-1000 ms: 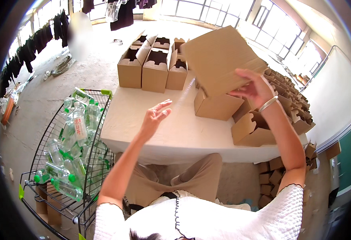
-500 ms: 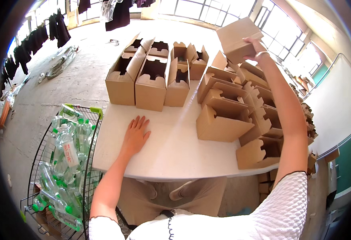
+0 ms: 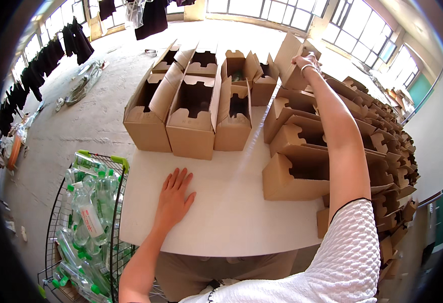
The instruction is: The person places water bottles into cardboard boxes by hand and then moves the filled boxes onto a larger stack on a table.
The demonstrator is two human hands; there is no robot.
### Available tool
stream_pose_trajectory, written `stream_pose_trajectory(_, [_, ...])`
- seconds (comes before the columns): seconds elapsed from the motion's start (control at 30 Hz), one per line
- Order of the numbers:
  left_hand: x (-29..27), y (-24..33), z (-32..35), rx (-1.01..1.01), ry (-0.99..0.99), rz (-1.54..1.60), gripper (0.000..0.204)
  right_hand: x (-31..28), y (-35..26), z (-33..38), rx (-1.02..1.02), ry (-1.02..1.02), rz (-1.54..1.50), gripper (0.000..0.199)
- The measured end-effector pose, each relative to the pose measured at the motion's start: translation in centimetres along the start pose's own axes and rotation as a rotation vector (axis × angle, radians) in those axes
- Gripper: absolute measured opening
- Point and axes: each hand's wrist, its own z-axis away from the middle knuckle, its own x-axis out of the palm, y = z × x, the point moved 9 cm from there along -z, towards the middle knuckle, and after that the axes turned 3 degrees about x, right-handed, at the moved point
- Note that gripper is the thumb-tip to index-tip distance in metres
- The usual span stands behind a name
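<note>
My left hand (image 3: 175, 199) lies flat on the white tabletop (image 3: 216, 217), fingers spread, holding nothing. Out at the far right of the table, my right hand (image 3: 307, 61) grips the upper edge of a brown cardboard box (image 3: 287, 59). That box is close above or on the far end of a row of open boxes; I cannot tell whether it rests there. Nearest in this row is an open carton (image 3: 294, 177) with notched flaps. Left of them stand several more open boxes, among them a larger carton (image 3: 191, 126) and a narrower one (image 3: 233, 123).
A wire cart (image 3: 113, 237) full of clear bottles (image 3: 93, 217) with green caps stands against the table's left side. Many more open cartons (image 3: 383, 131) are massed at the right. Dark clothes (image 3: 42, 60) hang at the far left, with plastic sheeting (image 3: 88, 81) on the floor.
My right hand has brought the raised box down and a little left, turning it. The left hand stays flat on the table. My view has shifted.
</note>
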Motion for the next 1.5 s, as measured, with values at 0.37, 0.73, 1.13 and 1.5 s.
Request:
stream_pose_trajectory(0.37, [-0.1,-0.1,-0.6,-0.018,-0.024,0.005,0.056,4.5,-0.8,-3.2,0.013,0.032,0.018,0.073])
stream_pose_trajectory(0.73, [0.1,0.0,-1.0,-0.029,-0.043,0.011,0.058,12.7,4.0,-5.2,0.099,-0.107,0.062,0.089])
stream_pose_trajectory(1.13, [0.1,0.0,-0.2,-0.017,-0.003,-0.005,0.058,15.0,3.7,-3.4,-0.081,-0.531,0.244,0.074])
stream_pose_trajectory(1.5, [0.5,-0.9,0.7,0.001,0.052,-0.031,0.058,-1.4,0.2,7.3,-0.443,-0.589,0.046,0.044])
